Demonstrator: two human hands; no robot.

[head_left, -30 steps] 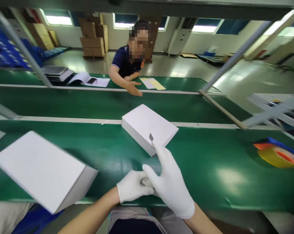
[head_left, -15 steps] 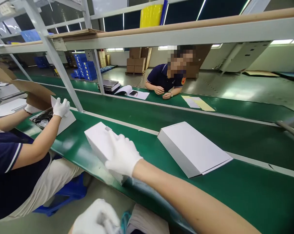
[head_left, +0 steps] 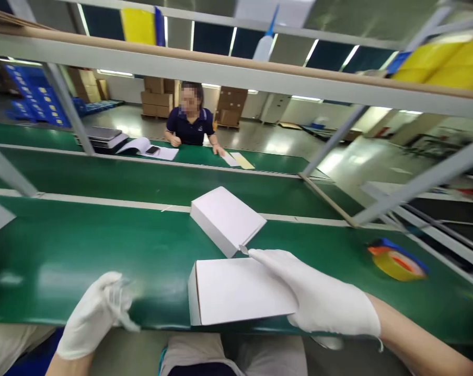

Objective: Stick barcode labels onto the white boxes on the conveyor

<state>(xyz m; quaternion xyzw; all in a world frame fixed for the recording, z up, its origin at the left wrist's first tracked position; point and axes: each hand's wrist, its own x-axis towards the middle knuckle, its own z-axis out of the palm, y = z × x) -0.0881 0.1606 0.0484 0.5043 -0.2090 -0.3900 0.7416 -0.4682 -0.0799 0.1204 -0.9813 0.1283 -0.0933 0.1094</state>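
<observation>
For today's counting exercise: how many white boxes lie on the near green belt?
2, possibly more out of frame: one box under the right hand, another box just behind it.

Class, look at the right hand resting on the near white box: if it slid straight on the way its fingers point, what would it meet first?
Probably the second white box, just beyond the right hand's fingertips.

White gloves cover left hand (head_left: 93, 316) and right hand (head_left: 322, 297); trousers seemingly grey.
</observation>
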